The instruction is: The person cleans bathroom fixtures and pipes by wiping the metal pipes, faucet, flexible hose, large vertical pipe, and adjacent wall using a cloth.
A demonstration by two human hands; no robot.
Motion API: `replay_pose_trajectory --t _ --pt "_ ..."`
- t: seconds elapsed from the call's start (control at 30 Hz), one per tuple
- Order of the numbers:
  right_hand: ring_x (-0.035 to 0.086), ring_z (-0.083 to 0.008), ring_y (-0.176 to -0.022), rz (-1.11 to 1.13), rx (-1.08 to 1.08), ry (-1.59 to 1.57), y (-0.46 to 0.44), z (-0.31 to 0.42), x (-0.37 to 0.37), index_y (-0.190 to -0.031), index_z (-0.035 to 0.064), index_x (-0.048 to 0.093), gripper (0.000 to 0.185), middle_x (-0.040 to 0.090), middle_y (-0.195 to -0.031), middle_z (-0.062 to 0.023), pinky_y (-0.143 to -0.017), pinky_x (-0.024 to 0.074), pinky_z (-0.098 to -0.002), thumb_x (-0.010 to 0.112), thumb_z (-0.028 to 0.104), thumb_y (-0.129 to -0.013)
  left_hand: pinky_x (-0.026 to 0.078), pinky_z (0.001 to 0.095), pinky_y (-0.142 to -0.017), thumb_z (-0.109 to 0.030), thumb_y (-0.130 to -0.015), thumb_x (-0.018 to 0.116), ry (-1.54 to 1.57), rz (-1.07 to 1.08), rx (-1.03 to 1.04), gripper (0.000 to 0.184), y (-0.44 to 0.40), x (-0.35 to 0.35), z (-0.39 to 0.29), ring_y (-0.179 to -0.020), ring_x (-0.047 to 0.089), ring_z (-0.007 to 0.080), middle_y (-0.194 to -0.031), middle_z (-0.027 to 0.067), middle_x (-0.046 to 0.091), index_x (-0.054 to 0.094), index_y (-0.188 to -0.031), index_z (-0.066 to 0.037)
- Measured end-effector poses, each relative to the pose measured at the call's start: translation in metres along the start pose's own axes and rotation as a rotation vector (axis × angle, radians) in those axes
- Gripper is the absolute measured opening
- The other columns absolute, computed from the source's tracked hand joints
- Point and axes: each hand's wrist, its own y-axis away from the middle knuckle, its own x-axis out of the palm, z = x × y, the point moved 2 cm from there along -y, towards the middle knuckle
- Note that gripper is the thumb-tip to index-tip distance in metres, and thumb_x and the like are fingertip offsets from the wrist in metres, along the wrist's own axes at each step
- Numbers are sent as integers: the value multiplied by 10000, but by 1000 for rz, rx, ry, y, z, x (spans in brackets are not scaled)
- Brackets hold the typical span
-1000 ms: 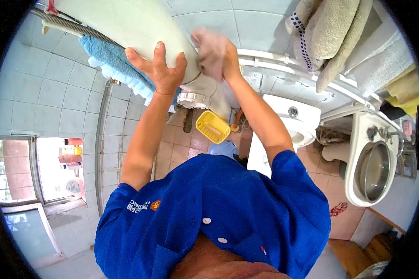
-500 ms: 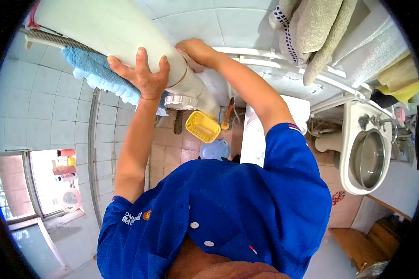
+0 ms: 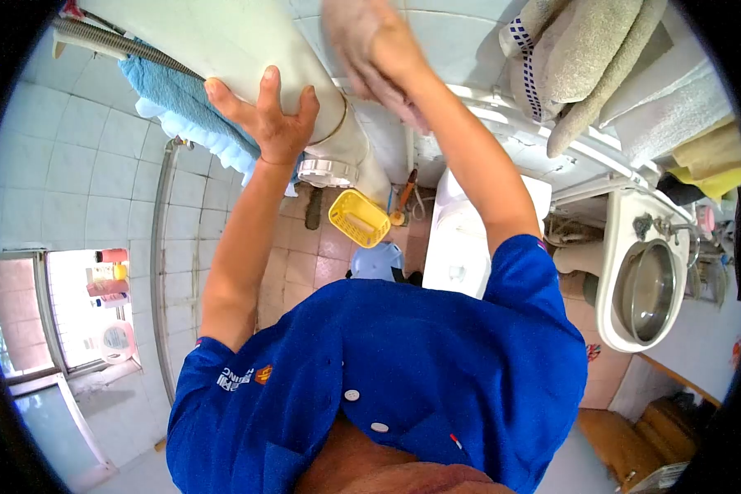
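The fingers of my left hand (image 3: pixel 270 123) are spread on the thick white pipe (image 3: pixel 230 45), near a joint above a white ribbed cap (image 3: pixel 328 172). Right of the pipe, in front of the tiled wall, my right hand (image 3: pixel 379 41) is smeared by motion. A greyish-brown cloth (image 3: pixel 399 107) trails from it, apart from the pipe. A blue towel (image 3: pixel 181 103) hangs behind the pipe on the left, close to my left hand.
Below the pipe are a yellow plastic basket (image 3: pixel 359 218) and a blue container (image 3: pixel 377 262). A white toilet (image 3: pixel 461 239) stands beside them. On the right, a basin (image 3: pixel 613 280) holds a metal bowl (image 3: pixel 650 290). Towels (image 3: pixel 589 53) hang at upper right; bottles (image 3: pixel 109 286) line the windowsill.
My right hand has come out from behind the pipe and moved up and right with the cloth. My left hand stays spread on the pipe. The view has shifted slightly.
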Motion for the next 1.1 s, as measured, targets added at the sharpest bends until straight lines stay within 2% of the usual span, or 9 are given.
replay_pose_trajectory --t 0.03,0.17,0.23,0.43,0.67,0.77,0.87,0.93,1.1 --pt "624 -264 -1080 -244 -42 275 11 15 42 -1264 114 603 421 652 -1181 -167 -919 479 -361 433 49 -884 166 693 -1055 -306 -742 771 15 -5 -9 655 0 1 1 -1381 71 537 -1498 349 50 464 -1306 -179" --pt "531 -214 -1208 42 21 399 -18 -35 54 -1342 101 541 477 595 -1302 -104 -1045 385 -344 397 -1 -898 163 693 -1058 -316 -747 764 -15 13 4 647 -3 -5 -2 -1383 65 537 -1500 347 53 466 -1306 -184" --pt "598 -210 -1084 193 185 365 -20 -58 52 -1270 121 604 356 648 -1221 -82 -955 442 -363 499 167 -933 173 657 -1072 -206 -701 792 -32 65 -23 748 -3 -5 -3 -1395 15 548 -1492 358 -11 421 -1350 -190" --pt "615 -232 -1083 468 234 378 -17 -97 44 -1242 115 624 345 672 -1177 -104 -950 449 -387 547 248 -933 184 656 -1069 -232 -710 786 -15 61 -22 723 -1 -5 -2 -1387 34 558 -1485 368 -5 435 -1340 -188" --pt "614 -303 -1107 416 208 819 14 -54 44 -1229 161 628 325 641 -1217 -141 -934 468 -387 538 240 -927 182 656 -1071 -235 -708 796 0 54 6 732 -3 -6 -2 -1380 45 567 -1480 369 24 429 -1338 -175" --pt "590 -317 -1118 373 27 882 38 -55 29 -1217 129 623 402 629 -1223 -149 -965 447 -368 561 46 -828 177 652 -1075 -272 -717 796 -53 59 3 714 -1 -5 -1 -1375 59 562 -1477 375 28 440 -1327 -161" --pt "595 -328 -1113 412 -110 1125 73 -47 -5 -1173 97 642 439 640 -1189 -142 -952 466 -394 550 -5 -757 203 667 -1062 -319 -681 796 -40 17 -76 634 0 -3 0 -1348 152 530 -1481 320 137 542 -1250 -204" --pt "596 -330 -1103 313 -232 1152 97 -42 -37 -1167 95 645 478 647 -1170 -135 -954 465 -399 568 -37 -714 218 672 -1055 -345 -686 786 -67 -39 -3 599 2 0 1 -1335 181 530 -1481 298 164 566 -1229 -218" --pt "596 -330 -1103 270 -214 1096 90 -39 -23 -1176 91 644 471 643 -1188 -131 -944 471 -401 569 -34 -727 230 674 -1050 -352 -696 779 -73 -33 -1 625 -1 -1 0 -1334 189 525 -1487 284 163 544 -1261 -228"
